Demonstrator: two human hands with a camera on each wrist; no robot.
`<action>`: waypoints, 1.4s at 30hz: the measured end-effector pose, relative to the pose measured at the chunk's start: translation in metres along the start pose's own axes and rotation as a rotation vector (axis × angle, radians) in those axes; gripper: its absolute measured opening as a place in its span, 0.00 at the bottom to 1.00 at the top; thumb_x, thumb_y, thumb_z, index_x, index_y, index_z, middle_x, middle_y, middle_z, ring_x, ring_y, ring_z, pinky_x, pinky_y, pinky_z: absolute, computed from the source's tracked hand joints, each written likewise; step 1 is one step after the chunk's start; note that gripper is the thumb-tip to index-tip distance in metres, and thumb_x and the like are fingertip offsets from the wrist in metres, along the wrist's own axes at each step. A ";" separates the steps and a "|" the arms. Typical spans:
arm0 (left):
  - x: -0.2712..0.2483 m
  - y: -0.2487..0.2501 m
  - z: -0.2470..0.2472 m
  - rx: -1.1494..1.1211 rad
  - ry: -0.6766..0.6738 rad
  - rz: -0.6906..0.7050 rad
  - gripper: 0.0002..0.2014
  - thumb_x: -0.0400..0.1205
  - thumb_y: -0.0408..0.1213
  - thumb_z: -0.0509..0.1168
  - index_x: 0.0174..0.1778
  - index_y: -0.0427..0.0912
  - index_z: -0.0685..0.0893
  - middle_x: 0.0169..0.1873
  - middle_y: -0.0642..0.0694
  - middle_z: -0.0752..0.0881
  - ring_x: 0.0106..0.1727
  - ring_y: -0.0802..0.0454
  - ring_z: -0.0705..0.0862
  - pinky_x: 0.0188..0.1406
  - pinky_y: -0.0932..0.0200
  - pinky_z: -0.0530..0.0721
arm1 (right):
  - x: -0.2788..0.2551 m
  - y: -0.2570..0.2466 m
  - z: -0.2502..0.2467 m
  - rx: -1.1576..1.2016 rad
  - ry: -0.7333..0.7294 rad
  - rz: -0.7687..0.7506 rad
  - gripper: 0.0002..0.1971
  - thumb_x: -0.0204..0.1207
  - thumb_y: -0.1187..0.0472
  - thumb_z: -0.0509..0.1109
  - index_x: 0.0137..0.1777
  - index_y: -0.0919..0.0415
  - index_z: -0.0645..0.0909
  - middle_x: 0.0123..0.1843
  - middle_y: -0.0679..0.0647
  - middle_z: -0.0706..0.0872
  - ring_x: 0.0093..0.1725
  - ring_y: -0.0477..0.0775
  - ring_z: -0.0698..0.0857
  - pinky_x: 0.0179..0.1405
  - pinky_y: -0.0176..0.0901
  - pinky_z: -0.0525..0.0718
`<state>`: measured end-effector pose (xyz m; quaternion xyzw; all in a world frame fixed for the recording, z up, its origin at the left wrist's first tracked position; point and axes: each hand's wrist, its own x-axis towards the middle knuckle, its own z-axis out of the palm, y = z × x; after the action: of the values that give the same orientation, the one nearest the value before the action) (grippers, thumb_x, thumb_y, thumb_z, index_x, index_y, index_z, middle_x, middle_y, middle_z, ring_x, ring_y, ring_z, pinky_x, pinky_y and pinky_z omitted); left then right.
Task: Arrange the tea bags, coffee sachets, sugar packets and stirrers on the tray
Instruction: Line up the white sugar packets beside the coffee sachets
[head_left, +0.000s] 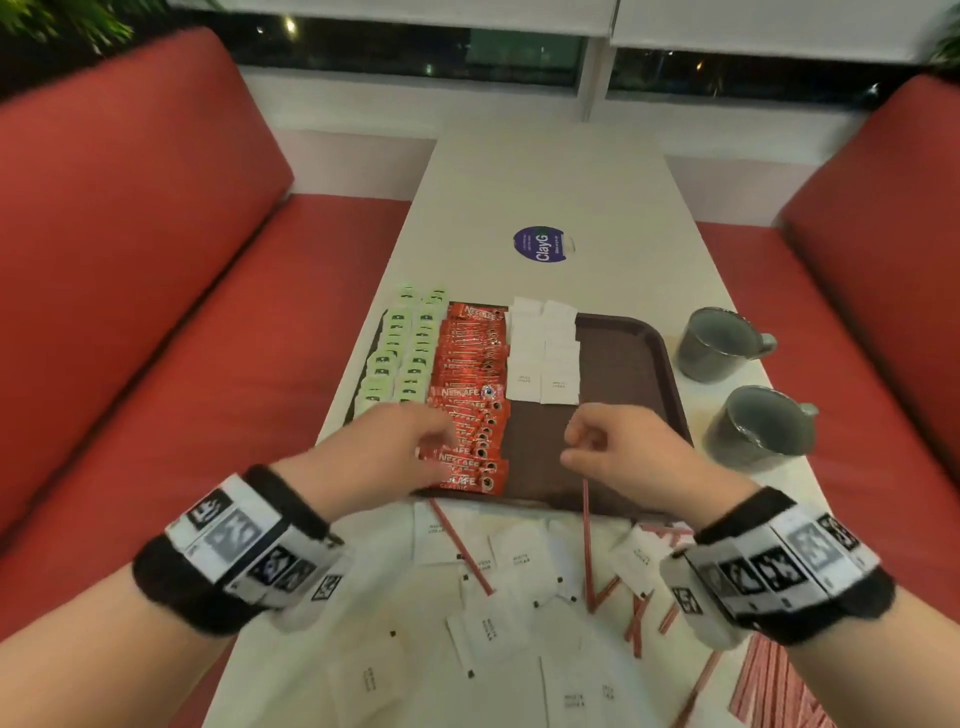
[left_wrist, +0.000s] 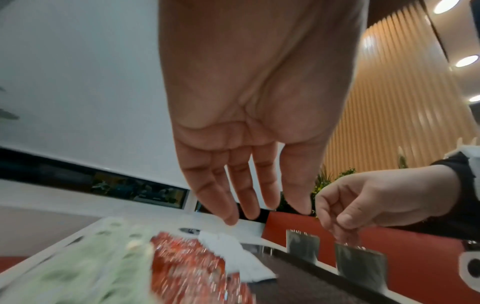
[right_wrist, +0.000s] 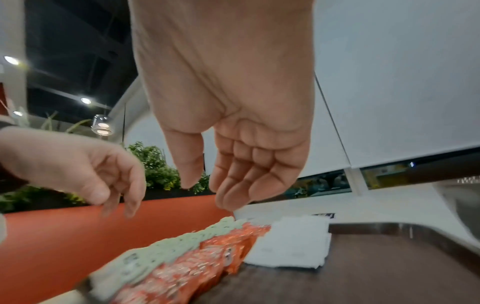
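Head view: we are seeing loose sugar packets (head_left: 511, 558) and stirrers (head_left: 586, 540) lying before the tray (head_left: 631, 364).
Wrist views: we are seeing left hand (left_wrist: 249, 115) and right hand (right_wrist: 233, 98) hovering, fingers relaxed, gripping nothing.

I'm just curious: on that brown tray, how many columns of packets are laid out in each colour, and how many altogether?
Columns of green tea bags: 2
Columns of red coffee sachets: 1
Columns of white sugar packets: 2
Total: 5 columns on the tray
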<state>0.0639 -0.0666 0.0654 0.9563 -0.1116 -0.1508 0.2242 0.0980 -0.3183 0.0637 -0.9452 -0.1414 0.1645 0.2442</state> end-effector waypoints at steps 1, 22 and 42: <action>-0.017 -0.008 0.008 -0.001 -0.037 -0.036 0.07 0.76 0.46 0.71 0.47 0.61 0.80 0.46 0.63 0.82 0.50 0.63 0.81 0.47 0.69 0.74 | -0.012 -0.005 0.007 -0.041 -0.049 -0.008 0.05 0.75 0.53 0.73 0.46 0.49 0.79 0.40 0.41 0.81 0.41 0.41 0.79 0.39 0.32 0.76; -0.059 0.043 0.126 0.230 -0.210 -0.010 0.24 0.75 0.37 0.70 0.67 0.45 0.72 0.58 0.40 0.80 0.61 0.41 0.77 0.52 0.49 0.79 | -0.035 -0.032 0.101 -0.299 -0.091 0.307 0.13 0.69 0.52 0.73 0.47 0.53 0.73 0.42 0.47 0.79 0.46 0.52 0.83 0.39 0.41 0.78; -0.062 -0.001 0.098 -0.500 -0.044 -0.152 0.15 0.73 0.34 0.72 0.50 0.56 0.78 0.46 0.54 0.82 0.48 0.62 0.80 0.38 0.72 0.77 | -0.048 -0.013 0.076 0.159 -0.052 0.336 0.15 0.80 0.61 0.67 0.31 0.53 0.74 0.34 0.46 0.77 0.34 0.45 0.77 0.29 0.32 0.72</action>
<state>-0.0271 -0.0869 -0.0040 0.8734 -0.0037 -0.2107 0.4390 0.0236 -0.2929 0.0192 -0.9287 0.0254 0.2381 0.2833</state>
